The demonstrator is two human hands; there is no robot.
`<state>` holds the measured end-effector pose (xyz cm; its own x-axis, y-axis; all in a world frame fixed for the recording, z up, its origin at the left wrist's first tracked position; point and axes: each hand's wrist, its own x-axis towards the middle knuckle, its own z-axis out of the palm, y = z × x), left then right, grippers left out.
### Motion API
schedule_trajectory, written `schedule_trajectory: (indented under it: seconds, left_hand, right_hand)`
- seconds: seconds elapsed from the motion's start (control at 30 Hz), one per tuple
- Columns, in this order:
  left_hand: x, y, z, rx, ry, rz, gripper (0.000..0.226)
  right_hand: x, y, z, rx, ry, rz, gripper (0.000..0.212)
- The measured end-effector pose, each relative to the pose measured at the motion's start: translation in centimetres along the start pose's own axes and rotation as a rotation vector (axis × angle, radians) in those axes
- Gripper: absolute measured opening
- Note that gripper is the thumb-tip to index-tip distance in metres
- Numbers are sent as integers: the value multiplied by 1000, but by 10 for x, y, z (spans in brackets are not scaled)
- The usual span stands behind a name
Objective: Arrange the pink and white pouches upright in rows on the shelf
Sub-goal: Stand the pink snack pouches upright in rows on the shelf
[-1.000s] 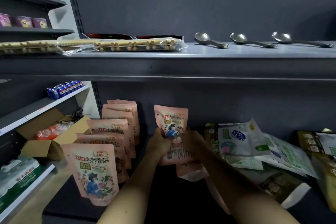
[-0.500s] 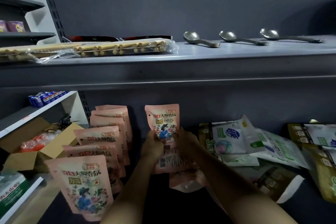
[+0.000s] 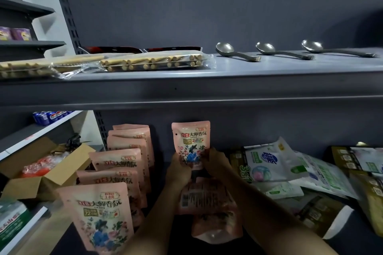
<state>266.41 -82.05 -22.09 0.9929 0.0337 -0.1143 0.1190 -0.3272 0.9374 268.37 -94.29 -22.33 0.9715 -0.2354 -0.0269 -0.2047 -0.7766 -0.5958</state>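
Note:
A pink and white pouch (image 3: 191, 141) stands upright near the back of the lower shelf (image 3: 161, 174). My left hand (image 3: 178, 174) grips its lower left edge and my right hand (image 3: 217, 165) grips its lower right edge. Below my hands, pink pouches (image 3: 209, 203) lie flat, back side up. To the left, a row of several pink pouches (image 3: 124, 163) stands upright from the back wall to the front, the nearest one (image 3: 101, 215) largest in view.
Green and white pouches (image 3: 271, 163) and olive packs (image 3: 369, 198) lie in a heap at the right. An open cardboard box (image 3: 51, 174) sits at the left. The upper shelf (image 3: 248, 89) overhangs, bearing three spoons (image 3: 265, 49) and a bag of sticks (image 3: 153, 62).
Both hands have set the held pouch a little further back and straighter. The camera has shifted slightly.

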Motion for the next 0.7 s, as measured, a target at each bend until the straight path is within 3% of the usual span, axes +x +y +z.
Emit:
schedule_trajectory:
  seconds: [0.3, 0.47, 0.6, 0.7]
  left_hand:
    - [-4, 4, -4, 101, -40, 27, 37]
    - [-10, 9, -6, 340, -138, 97, 36]
    - [-31, 21, -7, 623, -417, 214, 46]
    - [-56, 36, -8, 854, -706, 158, 54]
  right_hand:
    - [-8, -9, -8, 94, -1, 84, 48]
    - [-19, -13, -26, 65, -39, 93, 38]
    - [-34, -14, -46, 71, -14, 61, 32]
    - [-45, -10, -61, 60, 48, 43, 33]
